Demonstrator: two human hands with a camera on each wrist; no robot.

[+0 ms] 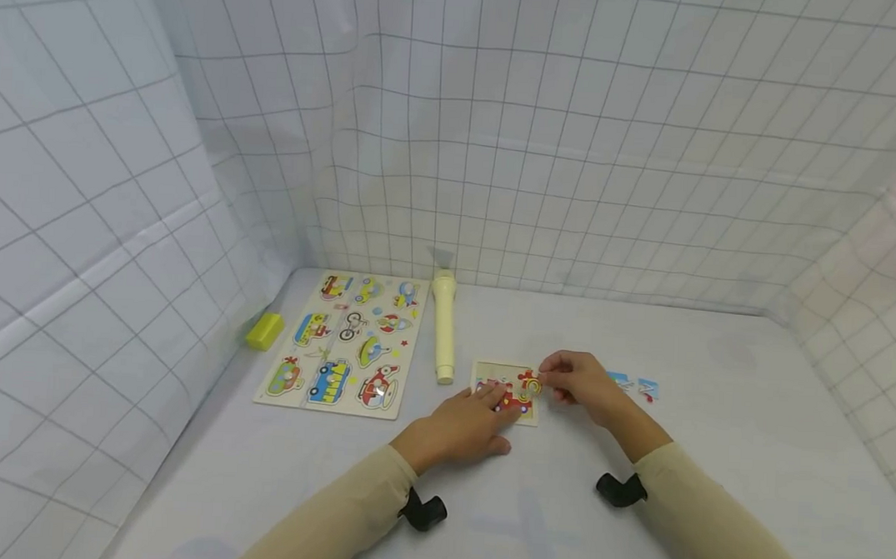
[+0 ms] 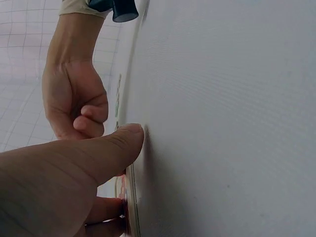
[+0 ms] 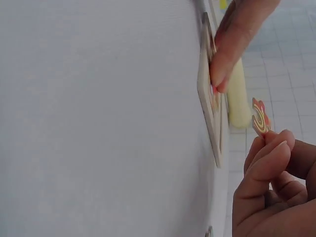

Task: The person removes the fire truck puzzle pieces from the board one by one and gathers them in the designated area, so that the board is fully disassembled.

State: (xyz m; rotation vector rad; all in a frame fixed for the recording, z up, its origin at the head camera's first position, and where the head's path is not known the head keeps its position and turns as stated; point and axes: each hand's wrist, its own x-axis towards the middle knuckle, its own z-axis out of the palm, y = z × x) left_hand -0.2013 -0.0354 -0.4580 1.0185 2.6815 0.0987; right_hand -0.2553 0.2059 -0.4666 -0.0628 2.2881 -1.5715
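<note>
A small wooden jigsaw board (image 1: 489, 370) with red pieces in its frame lies flat on the table. Across its left part and lower edge rests my left hand (image 1: 460, 426), fingers stretched out and touching the red pieces. In the right wrist view, those fingertips (image 3: 219, 79) press down on the board. Between thumb and fingers my right hand (image 1: 582, 387) pinches a red and yellow puzzle piece (image 3: 260, 117), held above the board's right side. The left wrist view shows the right hand's other fingers (image 2: 91, 121) curled in.
Blue-and-red puzzle pieces (image 1: 647, 389) lie right of the right hand. A large vehicle peg puzzle (image 1: 338, 396) is at the left, with a yellow block (image 1: 265, 331) beside it. A cream-coloured stick (image 1: 444, 329) lies behind the small board. Grid-patterned cloth (image 1: 574, 152) hangs around the table.
</note>
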